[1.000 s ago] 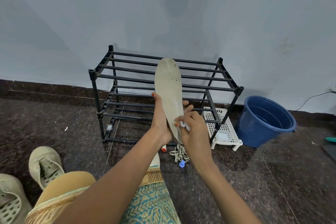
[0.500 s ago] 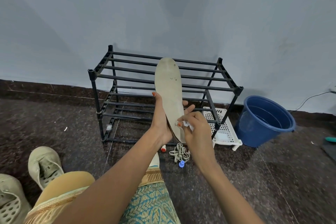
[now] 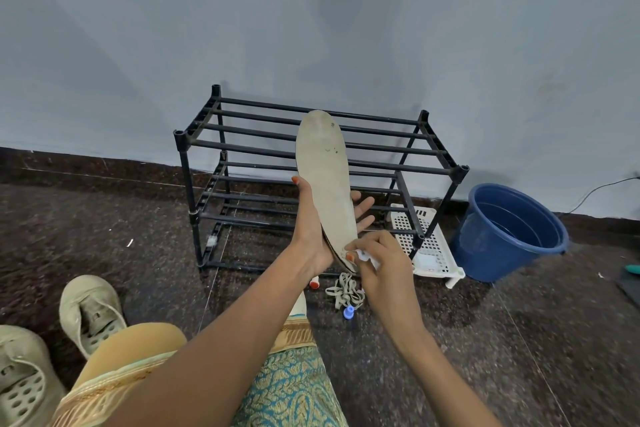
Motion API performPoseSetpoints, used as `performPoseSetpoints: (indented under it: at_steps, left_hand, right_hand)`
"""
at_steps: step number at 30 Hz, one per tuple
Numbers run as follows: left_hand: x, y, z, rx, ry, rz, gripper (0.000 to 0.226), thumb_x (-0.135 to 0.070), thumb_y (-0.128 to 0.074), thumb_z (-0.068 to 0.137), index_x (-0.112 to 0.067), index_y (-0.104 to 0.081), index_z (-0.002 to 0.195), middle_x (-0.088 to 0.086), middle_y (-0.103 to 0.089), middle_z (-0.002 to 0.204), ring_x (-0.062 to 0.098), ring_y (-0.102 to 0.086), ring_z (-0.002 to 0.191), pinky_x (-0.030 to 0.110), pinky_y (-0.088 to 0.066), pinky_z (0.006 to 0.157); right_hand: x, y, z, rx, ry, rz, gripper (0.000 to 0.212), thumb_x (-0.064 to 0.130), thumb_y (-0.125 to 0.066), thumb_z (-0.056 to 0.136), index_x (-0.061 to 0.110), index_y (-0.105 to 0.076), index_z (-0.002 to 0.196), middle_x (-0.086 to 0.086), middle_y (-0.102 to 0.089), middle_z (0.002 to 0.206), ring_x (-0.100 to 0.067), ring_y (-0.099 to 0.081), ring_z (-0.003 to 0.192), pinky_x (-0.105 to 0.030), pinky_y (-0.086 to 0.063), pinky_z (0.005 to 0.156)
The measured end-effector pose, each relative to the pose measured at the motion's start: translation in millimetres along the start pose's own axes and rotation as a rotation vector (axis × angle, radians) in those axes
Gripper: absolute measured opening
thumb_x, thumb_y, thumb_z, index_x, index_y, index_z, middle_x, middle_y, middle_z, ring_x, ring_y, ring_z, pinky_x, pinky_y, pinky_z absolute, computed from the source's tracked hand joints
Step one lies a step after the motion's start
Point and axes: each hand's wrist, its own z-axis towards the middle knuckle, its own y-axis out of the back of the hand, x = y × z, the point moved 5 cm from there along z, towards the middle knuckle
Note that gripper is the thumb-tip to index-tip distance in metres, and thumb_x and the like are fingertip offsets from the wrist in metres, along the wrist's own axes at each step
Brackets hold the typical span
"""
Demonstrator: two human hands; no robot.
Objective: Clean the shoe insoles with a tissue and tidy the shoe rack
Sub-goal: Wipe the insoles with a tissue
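Note:
A long beige insole stands upright in front of the black shoe rack. My left hand holds it from behind at its lower part, thumb on the left edge and fingers showing on the right. At the insole's bottom end my right hand pinches a small white tissue against the surface. The rack's shelves hold no shoes.
Two beige shoes lie on the floor at the lower left. A blue bucket with water stands right of the rack, next to a white perforated tray. Loose laces and a small blue cap lie below my hands.
My right hand has slid the tissue down the insole toward its bottom end. The left hand and the insole have stayed put.

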Motion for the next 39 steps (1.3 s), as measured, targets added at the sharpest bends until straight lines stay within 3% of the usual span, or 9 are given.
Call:
performPoseSetpoints:
  at_steps: [7, 13, 22, 27, 33, 39]
  left_hand:
    - [-3, 0, 0, 0.017, 0.009, 0.003, 0.084, -0.076, -0.012, 0.084, -0.01, -0.061, 0.101, 0.008, -0.062, 0.079, 0.023, -0.07, 0.086, 0.04, -0.051, 0.077]
    - [1, -2, -2, 0.025, 0.076, 0.079, 0.092, -0.08, -0.008, 0.08, -0.005, -0.061, 0.088, 0.014, -0.072, 0.078, 0.021, -0.072, 0.078, 0.039, -0.05, 0.084]
    - [-4, 3, 1, -0.03, -0.032, -0.035, 0.086, -0.075, -0.014, 0.085, -0.004, -0.062, 0.092, 0.01, -0.065, 0.073, 0.024, -0.07, 0.08, 0.045, -0.05, 0.088]
    - [-3, 0, 1, -0.015, -0.043, -0.041, 0.086, -0.074, -0.014, 0.086, -0.004, -0.063, 0.093, 0.01, -0.066, 0.073, 0.024, -0.07, 0.078, 0.045, -0.051, 0.084]
    - [-6, 1, 2, -0.029, -0.047, -0.037, 0.084, -0.074, -0.012, 0.086, -0.008, -0.063, 0.096, 0.009, -0.065, 0.075, 0.023, -0.069, 0.081, 0.044, -0.051, 0.085]
    - [-6, 1, 1, -0.049, -0.052, -0.042, 0.084, -0.075, -0.013, 0.085, -0.007, -0.063, 0.093, 0.009, -0.065, 0.074, 0.023, -0.069, 0.079, 0.043, -0.052, 0.082]
  right_hand:
    - [2, 0, 17, -0.029, -0.018, -0.017, 0.013, -0.002, -0.062, 0.08, 0.007, -0.069, 0.087, 0.001, -0.052, 0.09, -0.015, -0.051, 0.086, -0.006, -0.035, 0.071]
    - [2, 4, 24, -0.109, -0.017, -0.025, 0.02, -0.003, -0.06, 0.081, 0.007, -0.068, 0.095, 0.006, -0.052, 0.09, -0.016, -0.052, 0.09, -0.005, -0.034, 0.077]
    - [-7, -2, 5, -0.039, 0.017, -0.048, 0.018, -0.005, -0.061, 0.079, 0.006, -0.069, 0.091, 0.006, -0.054, 0.088, -0.019, -0.054, 0.085, -0.007, -0.034, 0.074]
    - [-9, 0, 5, -0.037, -0.019, -0.044, 0.019, -0.007, -0.06, 0.08, 0.007, -0.069, 0.089, -0.004, -0.061, 0.092, -0.02, -0.054, 0.087, -0.01, -0.034, 0.074]
    - [-5, 0, 16, -0.045, -0.031, -0.034, 0.016, -0.004, -0.062, 0.08, 0.006, -0.068, 0.09, 0.003, -0.05, 0.093, -0.013, -0.05, 0.089, 0.0, -0.032, 0.076]
    - [-4, 1, 15, -0.067, -0.07, 0.021, 0.015, 0.0, -0.059, 0.083, 0.01, -0.068, 0.09, 0.005, -0.054, 0.091, -0.012, -0.051, 0.089, -0.005, -0.035, 0.075]
